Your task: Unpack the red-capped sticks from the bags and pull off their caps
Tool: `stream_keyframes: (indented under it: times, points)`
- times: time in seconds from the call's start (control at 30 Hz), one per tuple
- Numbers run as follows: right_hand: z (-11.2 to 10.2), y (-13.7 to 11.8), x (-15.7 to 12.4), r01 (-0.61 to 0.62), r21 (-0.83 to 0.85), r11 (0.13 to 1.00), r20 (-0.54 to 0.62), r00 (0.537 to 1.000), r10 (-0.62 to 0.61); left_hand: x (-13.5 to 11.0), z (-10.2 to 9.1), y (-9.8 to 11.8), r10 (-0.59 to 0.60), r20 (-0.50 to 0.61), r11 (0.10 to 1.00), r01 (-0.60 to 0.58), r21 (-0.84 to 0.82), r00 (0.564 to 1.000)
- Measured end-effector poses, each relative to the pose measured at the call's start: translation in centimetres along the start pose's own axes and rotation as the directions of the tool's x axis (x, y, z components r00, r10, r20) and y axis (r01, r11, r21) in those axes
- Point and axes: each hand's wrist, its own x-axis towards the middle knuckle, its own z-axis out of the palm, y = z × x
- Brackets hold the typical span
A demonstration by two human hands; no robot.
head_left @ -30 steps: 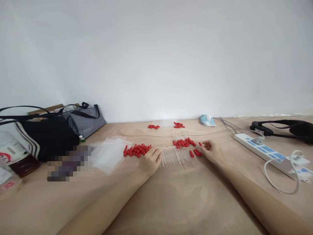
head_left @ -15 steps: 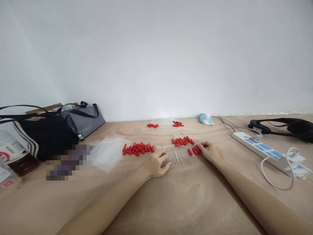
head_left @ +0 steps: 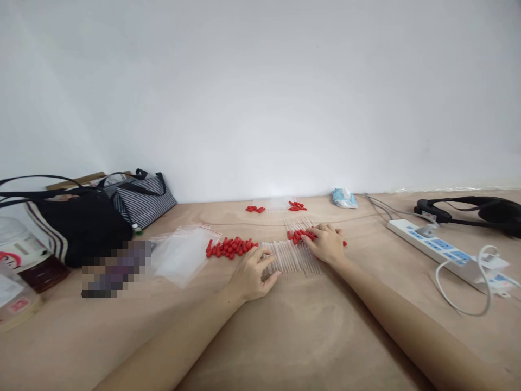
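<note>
A row of thin clear tubes (head_left: 291, 257) lies side by side in front of me. My left hand (head_left: 251, 276) rests at the row's left end, fingers curved and apart, holding nothing that I can see. Beside it on the left is a pile of red rubber bulbs (head_left: 232, 247). My right hand (head_left: 328, 244) is spread flat over the tubes' right end. Its fingertips reach tubes fitted with red bulbs, the droppers (head_left: 296, 234), lying behind the row. A few loose bulbs under and beside this hand are mostly hidden; one red bulb (head_left: 344, 244) shows at its right.
Clear zip bags (head_left: 179, 258) lie left of the pile. More red bulbs (head_left: 298, 206) and tubes lie near the wall. A tissue pack (head_left: 344, 198), a white power strip (head_left: 437, 247) with cables and a black headset (head_left: 468, 212) are right. Bags (head_left: 140, 201) and jars stand left.
My right hand has moved left from the loose red bulbs to over the droppers and the row's right end. My left hand has shifted slightly left and its fingers are a little straighter.
</note>
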Motion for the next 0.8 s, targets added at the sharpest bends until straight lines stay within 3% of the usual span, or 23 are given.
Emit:
stream_keyframes:
  times: [0.2, 0.43, 0.63, 0.8]
  points:
    - [1.5, -0.7, 0.3, 0.061, -0.043, 0.997, -0.014, 0.998, -0.062, -1.8, -1.7, -0.4, -0.035, -0.018, 0.999, 0.035, -0.006, 0.999]
    - [0.8, -0.1, -0.2, -0.027, 0.034, 0.999, -0.010, 1.000, 0.028, -1.9, -1.7, -0.7, -0.037, -0.002, 0.999, 0.037, -0.022, 0.999]
    - [-1.2, -0.9, -2.2, 0.022, 0.311, 0.950, -0.047, 0.999, -0.008, -1.6, -1.9, -0.7, -0.041, -0.027, 0.997, 0.042, 0.057, 0.999]
    - [-1.5, -3.0, -4.4, 0.096, 0.638, 0.764, 0.018, 0.990, -0.140, -1.1, -1.6, -0.8, 0.062, -0.076, 0.983, -0.048, 0.178, 0.995]
